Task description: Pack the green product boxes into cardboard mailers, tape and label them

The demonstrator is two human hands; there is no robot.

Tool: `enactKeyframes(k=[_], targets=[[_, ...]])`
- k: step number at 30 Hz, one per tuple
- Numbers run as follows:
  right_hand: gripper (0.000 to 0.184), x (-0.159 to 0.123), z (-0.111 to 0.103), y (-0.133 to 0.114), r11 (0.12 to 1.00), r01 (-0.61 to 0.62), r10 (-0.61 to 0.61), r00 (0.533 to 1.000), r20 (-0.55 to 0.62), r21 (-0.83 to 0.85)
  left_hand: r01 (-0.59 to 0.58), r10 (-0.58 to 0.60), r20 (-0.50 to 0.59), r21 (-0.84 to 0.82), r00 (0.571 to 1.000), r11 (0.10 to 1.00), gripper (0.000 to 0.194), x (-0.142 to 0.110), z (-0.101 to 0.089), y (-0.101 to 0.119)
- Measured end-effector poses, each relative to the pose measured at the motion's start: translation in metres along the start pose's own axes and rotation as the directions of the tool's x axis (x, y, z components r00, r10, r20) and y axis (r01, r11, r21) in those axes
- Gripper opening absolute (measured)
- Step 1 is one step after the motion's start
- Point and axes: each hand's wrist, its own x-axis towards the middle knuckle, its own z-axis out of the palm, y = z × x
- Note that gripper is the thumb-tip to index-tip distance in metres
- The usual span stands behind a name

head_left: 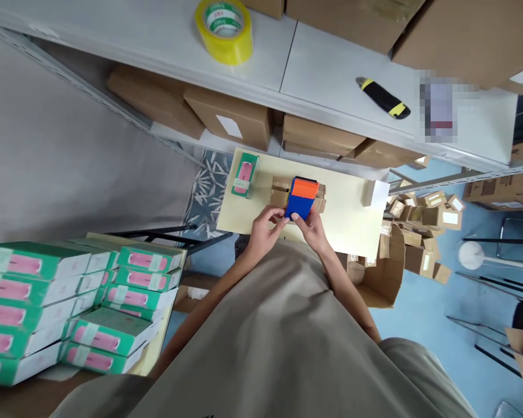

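A flat blue piece with an orange end and a dark toothed-looking edge (302, 200) is held up in front of my body; its exact kind is not clear. The fingers of my right hand (316, 232) close on its lower right part, the thumb lying on its face. My left hand (265, 229) pinches at its lower left corner with thumb and fingertips. Partly hidden behind it is a small brown cardboard box (281, 184) on the pale yellow table (346, 217). To the left on that table lies a green box with a pink picture (244, 175).
A white box (376, 194) stands at the table's right end. On the grey shelf (270, 52) are a yellow tape roll (233, 49) and a black-yellow utility knife (383, 98). Stacked green boxes (100, 331) are at left; several small cartons (440, 217) heap at right.
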Motion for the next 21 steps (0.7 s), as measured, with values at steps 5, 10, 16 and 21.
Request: enactKeyframes(k=[5, 10, 16, 21], targets=[[0.069, -0.004, -0.001, 0.000, 1.000, 0.007, -0.006, 0.998, 0.068, -0.021, -0.062, 0.056, 0.096, 0.064, 0.994, 0.996, 0.020, 0.000, -0.013, 0.007], [0.069, -0.009, -0.010, -0.004, 0.989, -0.030, 0.050, 0.989, 0.141, -0.142, 0.035, -0.029, 0.072, -0.090, 0.997, 0.995, 0.039, 0.028, -0.034, 0.028], [0.055, -0.012, -0.030, -0.022, 0.906, -0.013, 0.119, 0.967, 0.225, -0.423, 0.227, -0.198, 0.200, -0.135, 0.960, 0.964, 0.039, 0.066, -0.052, 0.040], [0.057, -0.004, -0.042, -0.032, 0.863, 0.015, 0.138, 0.955, 0.263, -0.505, 0.305, -0.271, 0.212, -0.148, 0.939, 0.941, 0.039, 0.066, -0.049, 0.020]])
